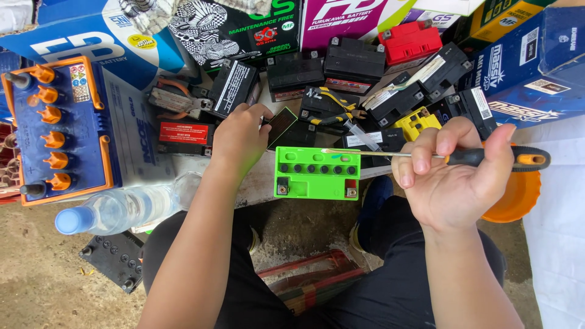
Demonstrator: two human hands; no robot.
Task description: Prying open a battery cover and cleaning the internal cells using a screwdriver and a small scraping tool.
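Observation:
A bright green small battery (317,173) lies in front of me with a row of round cell holes along its top. My right hand (454,173) grips a screwdriver (496,158) with a black and orange handle; its thin shaft points left and the tip rests over the green battery's top. My left hand (239,139) reaches past the battery's left side and touches a thin dark flat piece (280,125) among the black batteries behind.
Several black small batteries (353,61), a red one (409,41) and a yellow one (415,122) crowd the back, with pliers (332,100) on them. A large blue battery with orange caps (58,128) and a plastic bottle (116,210) lie left. An orange bowl (518,195) sits right.

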